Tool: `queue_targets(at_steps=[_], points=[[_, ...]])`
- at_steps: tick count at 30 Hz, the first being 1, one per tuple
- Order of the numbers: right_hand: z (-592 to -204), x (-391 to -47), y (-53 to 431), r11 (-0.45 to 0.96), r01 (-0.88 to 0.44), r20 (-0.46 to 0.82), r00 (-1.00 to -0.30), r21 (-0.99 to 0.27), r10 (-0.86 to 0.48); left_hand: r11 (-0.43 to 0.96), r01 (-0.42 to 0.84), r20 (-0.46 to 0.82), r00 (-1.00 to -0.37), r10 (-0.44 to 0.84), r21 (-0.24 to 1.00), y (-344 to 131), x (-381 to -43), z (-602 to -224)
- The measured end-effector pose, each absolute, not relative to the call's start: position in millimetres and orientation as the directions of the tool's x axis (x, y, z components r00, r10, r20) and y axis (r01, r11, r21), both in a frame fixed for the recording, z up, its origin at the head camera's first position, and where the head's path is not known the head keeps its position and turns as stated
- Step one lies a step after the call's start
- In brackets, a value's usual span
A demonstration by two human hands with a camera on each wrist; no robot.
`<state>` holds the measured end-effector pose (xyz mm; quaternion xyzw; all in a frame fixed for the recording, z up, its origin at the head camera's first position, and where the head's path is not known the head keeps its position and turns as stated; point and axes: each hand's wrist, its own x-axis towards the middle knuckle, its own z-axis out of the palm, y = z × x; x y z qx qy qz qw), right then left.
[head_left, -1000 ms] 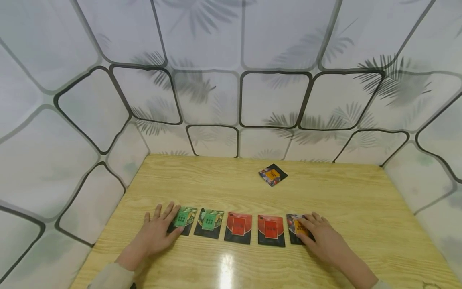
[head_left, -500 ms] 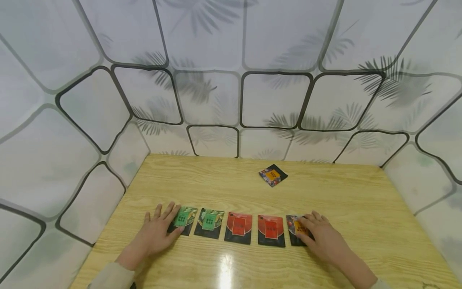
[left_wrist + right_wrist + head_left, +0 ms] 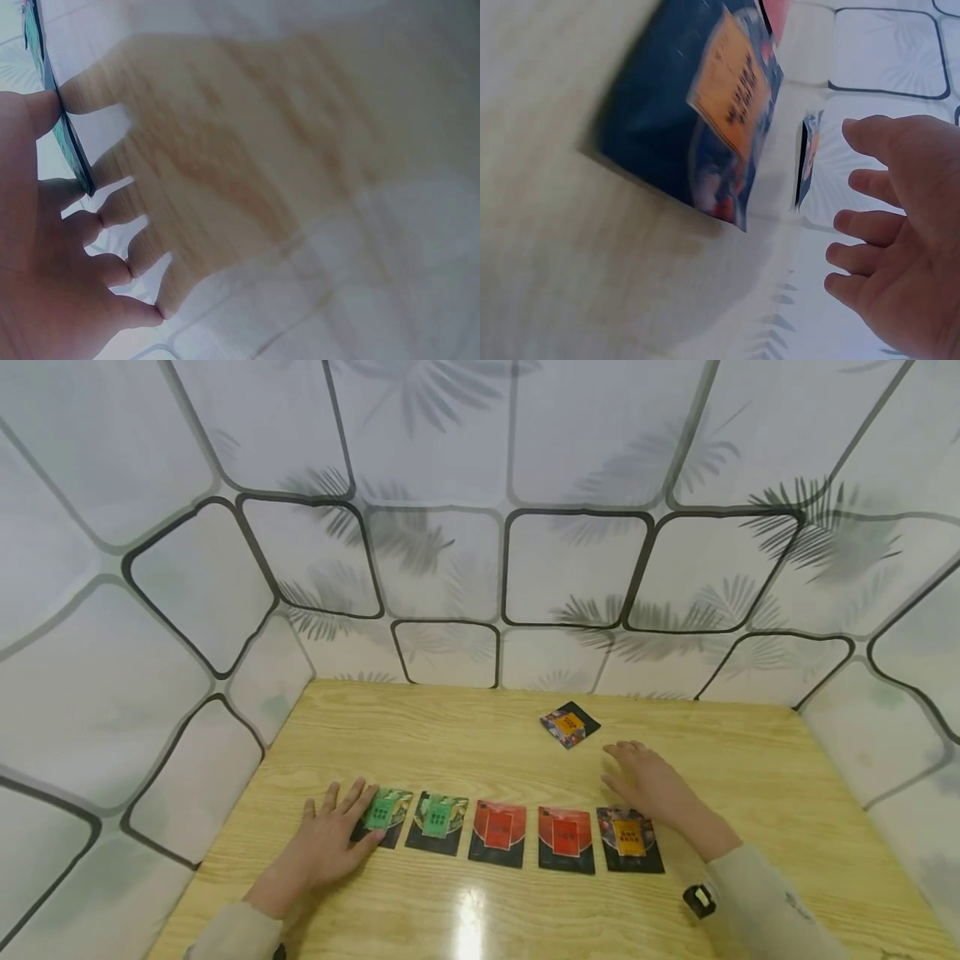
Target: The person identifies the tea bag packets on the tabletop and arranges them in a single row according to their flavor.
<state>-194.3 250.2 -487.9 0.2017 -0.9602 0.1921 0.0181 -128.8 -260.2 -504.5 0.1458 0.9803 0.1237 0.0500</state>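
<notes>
Five is avoided here: several flat packets form a row on the wooden table (image 3: 420, 910). My left hand (image 3: 326, 843) rests with spread fingers on the leftmost green packet (image 3: 388, 814), covering its left side; in the left wrist view thumb and fingertips touch that packet (image 3: 71, 150). To its right lie a second green packet (image 3: 437, 822), a red packet (image 3: 497, 833), another red packet (image 3: 566, 839) and an orange-labelled packet (image 3: 630, 839). My right hand (image 3: 656, 785) is above that last one, fingers loosely extended, holding nothing. Farther back, a second orange-labelled packet (image 3: 571, 724) lies turned at an angle.
Patterned white walls (image 3: 577, 568) enclose the table at the back and both sides. A dark band with a small camera (image 3: 699, 900) sits on the right wrist.
My right hand has lifted off the orange-labelled packet in the row and moved away from me, toward the packet at the back. My left hand has stayed in place.
</notes>
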Motion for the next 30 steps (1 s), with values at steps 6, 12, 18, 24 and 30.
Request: queue_targets(at_steps=[6, 12, 18, 24, 30], points=[[-487, -225, 247, 0.841, -0.381, 0.057, -0.919, -0.383, -0.39, 0.928, 0.265, -0.067, -0.954, 0.292, 0.263, -259, -129, -504], [-489, -247, 237, 0.84, -0.383, 0.028, -0.914, -0.383, -0.404, 0.927, 0.257, -0.081, -0.954, 0.288, 0.272, -259, -129, -503], [-497, -269, 230, 0.855, -0.365, -0.022, -0.916, -0.368, -0.4, 0.928, 0.259, -0.079, -0.954, 0.289, 0.269, -260, -129, -505], [-498, -286, 224, 0.863, -0.341, -0.057, -0.92, -0.372, -0.388, 0.929, 0.258, -0.077, -0.955, 0.287, 0.265, -260, -129, -505], [-497, -296, 218, 0.859, -0.364, -0.07, -0.908, -0.361, -0.414, 0.93, 0.257, -0.082, -0.954, 0.287, 0.263, -259, -129, -504]])
